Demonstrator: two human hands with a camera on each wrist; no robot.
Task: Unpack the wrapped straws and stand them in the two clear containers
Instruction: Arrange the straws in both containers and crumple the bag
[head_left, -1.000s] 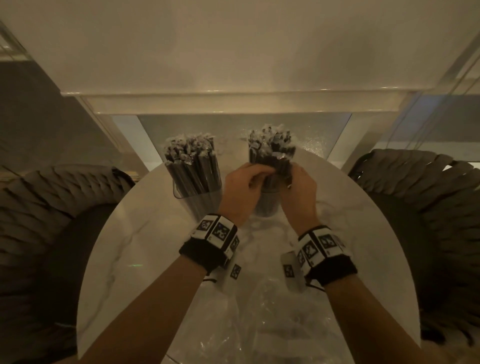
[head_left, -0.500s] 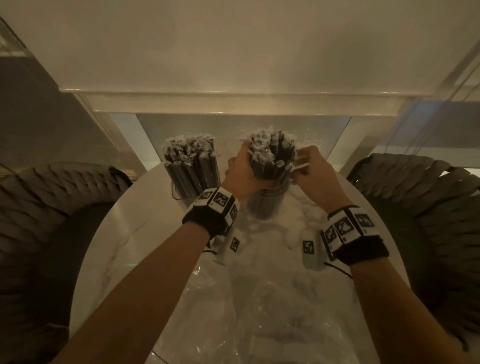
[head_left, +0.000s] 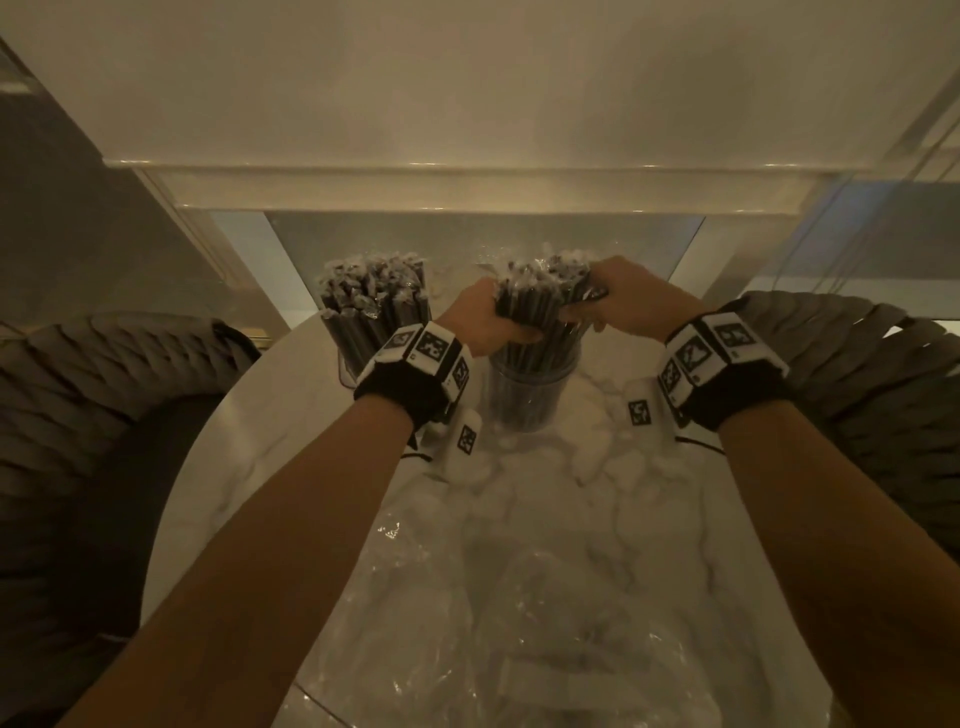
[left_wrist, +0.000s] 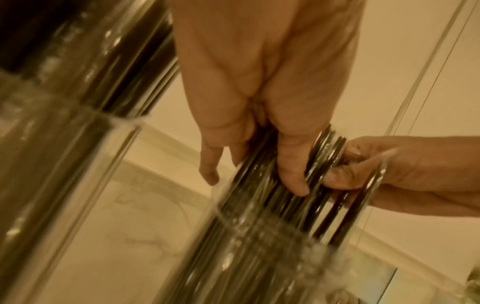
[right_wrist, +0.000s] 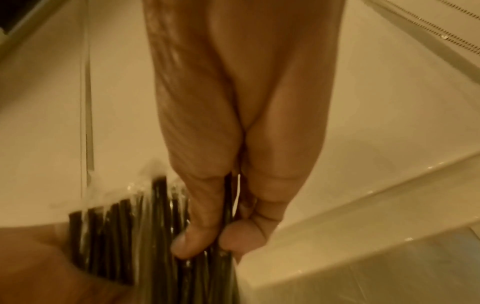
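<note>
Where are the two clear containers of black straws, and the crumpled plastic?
Left clear container (head_left: 349, 371), head view: its glass edge.
Right clear container (head_left: 524, 400), head view: its glass wall.
Crumpled clear plastic wrapping (head_left: 545, 623), head view: its middle.

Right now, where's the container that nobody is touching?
In the head view, the left clear container stands at the marble table's far edge, full of wrapped straws, just left of the left hand.

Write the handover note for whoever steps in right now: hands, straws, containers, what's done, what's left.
Left hand: grips the straw bundle standing in the right clear container.
Right hand: pinches straws at the bundle's right edge.
Left clear container: already packed with upright wrapped straws.
Empty plastic packaging lies on the marble table nearest the person.
Left: settle this bundle, then release.
</note>
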